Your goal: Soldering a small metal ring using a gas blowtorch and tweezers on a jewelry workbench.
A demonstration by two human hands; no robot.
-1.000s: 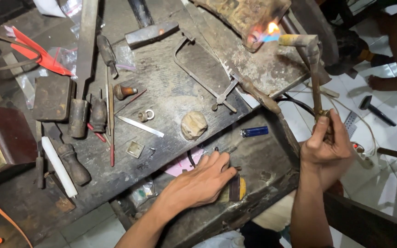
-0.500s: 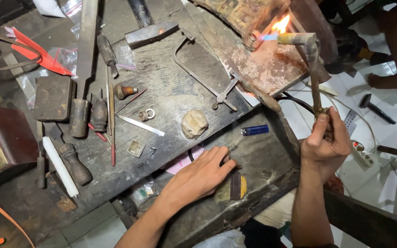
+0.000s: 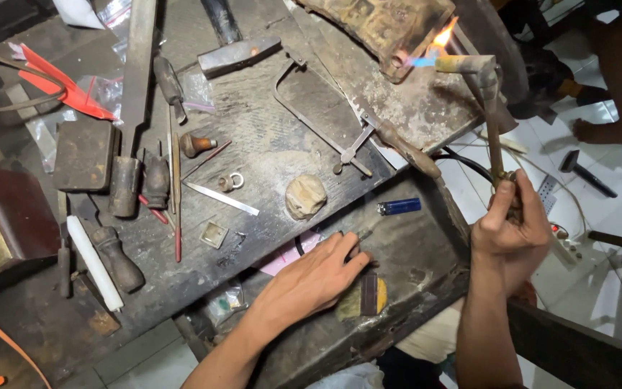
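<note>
The dark wooden tabletop point(image 3: 268, 144) is crowded with tools. Near its middle lie a saw frame point(image 3: 325, 108), a hammer head point(image 3: 239, 56), one pale lump of stone or wax point(image 3: 305, 196), a thin metal strip point(image 3: 222, 199) and a small ring point(image 3: 236, 180). To the left there are several tools with dark wooden handles, one white candle point(image 3: 93, 263) and one red-handled pair of pliers point(image 3: 59, 83). One blue lighter point(image 3: 399, 207) lies on the lower shelf point(image 3: 426, 252), between the two hands, and it touches neither of them.

The right hand point(image 3: 514, 227) is raised beside the edge of the tabletop, the wrist bent upward. Its fingers are closed tightly around the lower end of one thin metal torch point(image 3: 489, 108). The torch rises from the fist and bends at the top toward a scorched block point(image 3: 383, 25), where one orange flame point(image 3: 440, 37) burns against the block's edge. A black hose point(image 3: 462, 162) runs below the torch.

The left hand point(image 3: 318, 277) lies flat and palm down on the lower shelf, fingers spread a little and holding nothing. Its fingertips rest near a pink paper point(image 3: 286, 256), and just beside the palm lies a small yellow and dark block point(image 3: 365, 295).
</note>
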